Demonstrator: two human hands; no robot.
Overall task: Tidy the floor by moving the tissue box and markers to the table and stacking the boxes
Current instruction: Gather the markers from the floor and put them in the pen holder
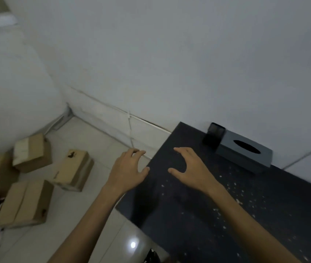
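Left hand (pixel 127 170) and right hand (pixel 191 168) are hovering empty, fingers loosely spread, at the table (pixel 188 224) edge. The tissue box (pixel 245 152) is already sitting there against the wall. Stacking seemingly follows, requiring a reach toward the cardboard boxes (pixel 71 169) lying scattered on the floor (pixel 101 141).

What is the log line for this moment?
grey rectangular tissue box: on dark table; brown cardboard boxes: scattered on pale floor; left hand: open, empty; right hand: open, empty
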